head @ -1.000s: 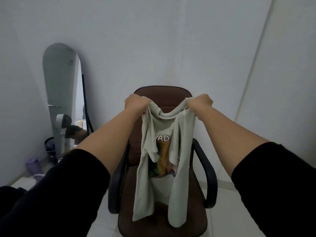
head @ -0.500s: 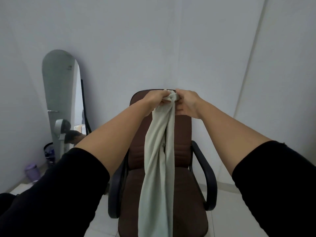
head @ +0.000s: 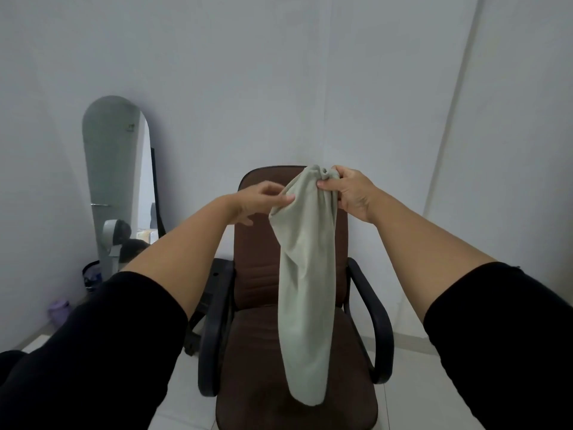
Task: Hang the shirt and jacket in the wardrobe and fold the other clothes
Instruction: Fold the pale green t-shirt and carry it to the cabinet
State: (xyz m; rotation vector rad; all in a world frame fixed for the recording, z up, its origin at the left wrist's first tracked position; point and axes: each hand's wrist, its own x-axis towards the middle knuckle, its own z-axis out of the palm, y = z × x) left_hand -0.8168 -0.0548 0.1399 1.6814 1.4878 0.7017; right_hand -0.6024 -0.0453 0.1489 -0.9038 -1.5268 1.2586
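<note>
A pale grey-green T-shirt (head: 305, 274) hangs folded lengthwise into a long narrow strip in front of a brown office chair (head: 257, 274). My right hand (head: 348, 192) pinches the bunched top of the shirt at about the height of the chair's backrest top. My left hand (head: 263, 198) is a little lower and to the left, its fingers nearly straight, fingertips touching the shirt's upper left edge. The shirt's lower end hangs just above the chair seat. Its print is hidden inside the fold.
A tall arched mirror (head: 114, 181) leans on the wall at the left, with small items on the floor near its foot, among them a purple bottle (head: 58, 308). White walls meet in a corner behind the chair. The chair has black armrests (head: 376, 321).
The shirt was spread between both hands, then its two shoulders were brought together. My left hand has since let go and dropped lower left; my right hand alone holds the top.
</note>
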